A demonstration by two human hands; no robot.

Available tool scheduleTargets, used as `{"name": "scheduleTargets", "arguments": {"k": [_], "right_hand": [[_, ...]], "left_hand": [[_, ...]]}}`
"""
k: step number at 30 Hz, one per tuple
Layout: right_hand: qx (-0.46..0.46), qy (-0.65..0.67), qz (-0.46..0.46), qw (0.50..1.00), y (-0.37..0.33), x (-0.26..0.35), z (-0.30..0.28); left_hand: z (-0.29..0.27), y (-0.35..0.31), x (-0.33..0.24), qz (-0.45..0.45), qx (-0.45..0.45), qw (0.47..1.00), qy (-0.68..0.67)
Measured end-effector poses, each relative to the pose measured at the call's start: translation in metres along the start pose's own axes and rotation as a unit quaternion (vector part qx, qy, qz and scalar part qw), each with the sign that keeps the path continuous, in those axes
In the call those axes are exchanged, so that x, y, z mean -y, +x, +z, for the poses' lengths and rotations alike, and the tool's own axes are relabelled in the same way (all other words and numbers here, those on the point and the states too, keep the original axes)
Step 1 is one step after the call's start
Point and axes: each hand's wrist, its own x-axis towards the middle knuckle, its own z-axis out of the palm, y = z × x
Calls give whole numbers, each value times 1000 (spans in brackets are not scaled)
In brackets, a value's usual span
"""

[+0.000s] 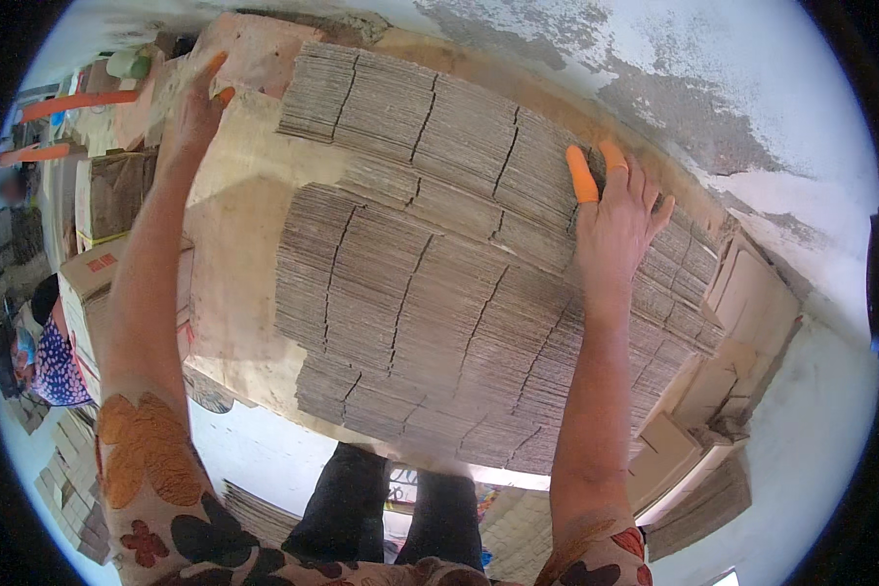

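Observation:
Two long rows of stacked brown cardboard sheets point(391, 283) lie on a pale wooden table point(230, 264), their layered edges facing up and dark gaps dividing them into bundles. My right hand point(617, 220) is on the far row of cardboard point(469, 127) toward its right end, fingers spread, with orange covers on two fingertips. My left hand point(200, 112) is stretched to the far left, beside a pinkish board point(254, 54) at the table's far edge. Its thumb and a finger, tipped in orange, stand apart; the other fingers are mostly hidden. I see nothing held in either hand.
A wall with peeling paint point(645, 88) runs behind the table. Cardboard boxes point(93, 278) stand at the left, near a person in patterned clothing point(59, 361). More flat cardboard point(752, 283) leans at the right. Bundled pieces point(73, 479) lie on the floor at lower left.

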Motion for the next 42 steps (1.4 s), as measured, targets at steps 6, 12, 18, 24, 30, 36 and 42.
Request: {"name": "scheduleTargets", "arguments": {"k": [6,12,18,24,30,36,42], "right_hand": [[19,-11,5,1000,0,-1,1],[38,-32,8,999,2,-2,1],[2,-10,13,1000,2,1,1],[4,-19,8,1000,0,-2,1],[-6,-15,20,1000,2,0,1],[5,-32,6,999,-2,-3,4],[28,-52,6,998,-3,-7,0]], "left_hand": [[12,72,-25,308,123,892,305],[23,120,-29,322,304,852,280],[34,103,-5,287,239,897,236],[6,40,-42,307,68,937,150],[-20,8,-49,182,105,948,238],[-28,-13,-17,203,73,931,296],[-43,9,9,162,120,937,284]]}}
